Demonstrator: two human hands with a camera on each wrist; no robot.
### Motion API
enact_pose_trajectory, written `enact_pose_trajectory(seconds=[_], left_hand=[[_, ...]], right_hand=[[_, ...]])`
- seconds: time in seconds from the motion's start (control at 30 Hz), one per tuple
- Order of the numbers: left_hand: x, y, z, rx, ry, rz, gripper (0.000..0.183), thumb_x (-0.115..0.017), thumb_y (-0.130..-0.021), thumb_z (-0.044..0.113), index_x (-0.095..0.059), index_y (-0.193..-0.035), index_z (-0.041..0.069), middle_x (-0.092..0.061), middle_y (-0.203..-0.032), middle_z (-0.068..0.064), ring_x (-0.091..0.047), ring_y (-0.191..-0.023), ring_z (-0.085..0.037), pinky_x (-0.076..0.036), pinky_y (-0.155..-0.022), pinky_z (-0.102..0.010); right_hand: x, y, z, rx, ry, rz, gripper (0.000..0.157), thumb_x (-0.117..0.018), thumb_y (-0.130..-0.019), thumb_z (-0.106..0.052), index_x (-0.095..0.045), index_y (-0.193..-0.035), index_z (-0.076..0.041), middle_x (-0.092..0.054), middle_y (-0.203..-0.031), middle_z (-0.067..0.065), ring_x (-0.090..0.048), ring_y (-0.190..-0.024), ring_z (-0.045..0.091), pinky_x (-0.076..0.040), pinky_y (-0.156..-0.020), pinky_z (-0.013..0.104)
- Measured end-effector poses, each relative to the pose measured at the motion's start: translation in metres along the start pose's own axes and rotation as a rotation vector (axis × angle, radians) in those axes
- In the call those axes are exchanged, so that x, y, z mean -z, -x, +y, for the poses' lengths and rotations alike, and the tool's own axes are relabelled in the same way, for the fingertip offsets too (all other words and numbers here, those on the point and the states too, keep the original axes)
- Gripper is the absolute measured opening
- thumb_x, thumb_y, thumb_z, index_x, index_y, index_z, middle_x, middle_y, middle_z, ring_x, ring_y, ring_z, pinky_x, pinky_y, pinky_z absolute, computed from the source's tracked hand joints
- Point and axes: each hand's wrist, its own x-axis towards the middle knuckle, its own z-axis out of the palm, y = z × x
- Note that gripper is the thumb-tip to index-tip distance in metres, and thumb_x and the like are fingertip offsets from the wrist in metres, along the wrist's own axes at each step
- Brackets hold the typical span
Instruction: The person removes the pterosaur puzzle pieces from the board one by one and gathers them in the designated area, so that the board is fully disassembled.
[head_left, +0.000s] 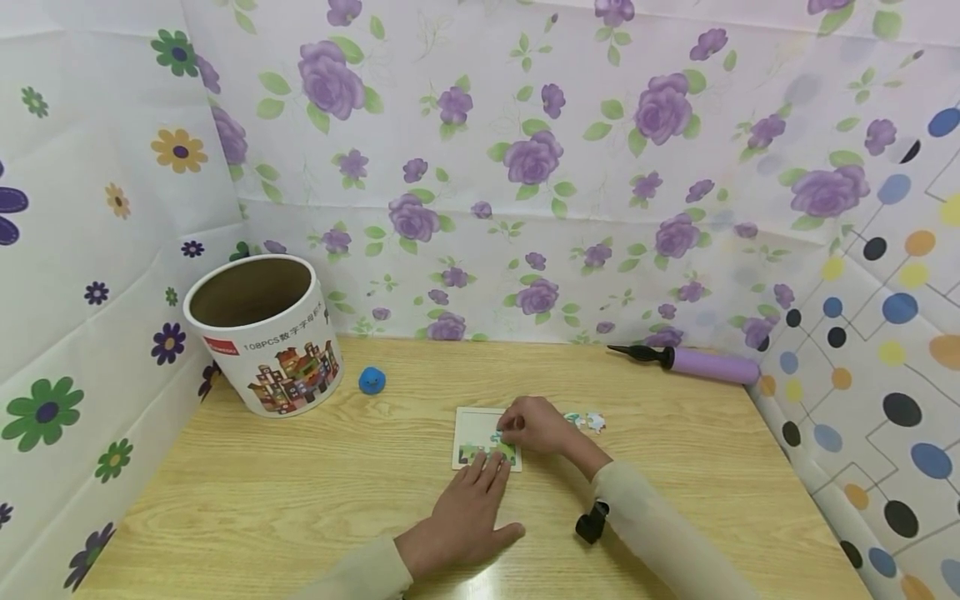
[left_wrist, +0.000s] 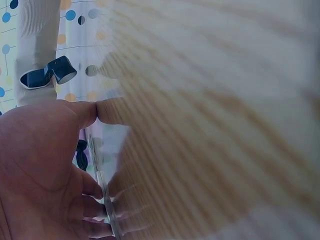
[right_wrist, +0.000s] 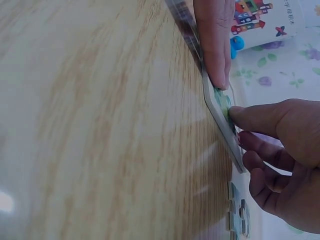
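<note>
A small square jigsaw board (head_left: 480, 417) with a pale rim lies on the table, its lower part filled with green puzzle pieces (head_left: 468, 453). My left hand (head_left: 468, 515) lies palm down, its straight fingers resting on the board's near edge, thumb spread out. Over the board's right side, my right hand (head_left: 542, 427) pinches a puzzle piece (head_left: 496, 437) between curled fingers and thumb, mostly hidden by them. In the right wrist view the thumb (right_wrist: 250, 118) comes down onto the board. Several loose puzzle pieces (head_left: 595, 422) lie just beyond the right wrist.
A big white bucket (head_left: 292, 367) with printed blocks stands at the back left, with a blue ball-like toy (head_left: 372, 381) beside it. A purple hand pump (head_left: 712, 365) with a black nozzle lies at the back right. Patterned cloths hang around the wooden table (head_left: 300, 500).
</note>
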Motion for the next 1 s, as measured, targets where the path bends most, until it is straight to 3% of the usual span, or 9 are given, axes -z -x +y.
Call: enact_pose_trajectory(seconds=[0.3, 0.6, 0.77, 1.0], left_hand=[[-0.003, -0.003, -0.002, 0.005, 0.012, -0.014, 0.090, -0.044, -0.101, 0.066, -0.028, -0.161, 0.002, -0.020, -0.169, -0.016, -0.017, -0.156, -0.036, -0.028, -0.121, -0.053], [0.000, -0.003, 0.000, 0.003, -0.013, -0.016, 0.090, -0.044, -0.101, 0.067, -0.029, -0.160, 0.002, -0.021, -0.168, -0.016, -0.019, -0.155, -0.036, -0.030, -0.120, -0.053], [0.000, -0.003, 0.001, 0.002, -0.029, -0.013, 0.090, -0.044, -0.100, 0.068, -0.029, -0.160, 0.002, -0.022, -0.168, -0.016, -0.020, -0.156, -0.035, -0.030, -0.120, -0.052], [0.001, -0.003, 0.000, -0.001, -0.009, -0.014, 0.091, -0.046, -0.100, 0.066, -0.027, -0.161, 0.001, -0.021, -0.168, -0.019, -0.019, -0.155, -0.038, -0.030, -0.120, -0.054]], right_hand=[[0.003, 0.000, -0.003, -0.036, -0.062, -0.008, 0.006, -0.074, -0.095, -0.015, -0.076, -0.096, -0.021, -0.071, -0.088, -0.012, -0.063, -0.080, 0.004, -0.054, -0.074, 0.029], [0.009, 0.001, 0.000, -0.003, -0.129, -0.014, 0.012, -0.072, -0.097, -0.014, -0.081, -0.101, -0.020, -0.077, -0.102, -0.007, -0.068, -0.088, 0.006, -0.057, -0.078, 0.031], [0.014, 0.003, 0.001, -0.003, -0.196, 0.007, 0.013, -0.072, -0.097, -0.013, -0.081, -0.105, -0.016, -0.077, -0.102, -0.004, -0.068, -0.086, 0.009, -0.057, -0.076, 0.030], [0.028, 0.014, 0.009, -0.015, -0.193, 0.035, 0.015, -0.071, -0.098, -0.016, -0.080, -0.109, -0.012, -0.076, -0.106, -0.002, -0.068, -0.086, 0.008, -0.057, -0.077, 0.029]])
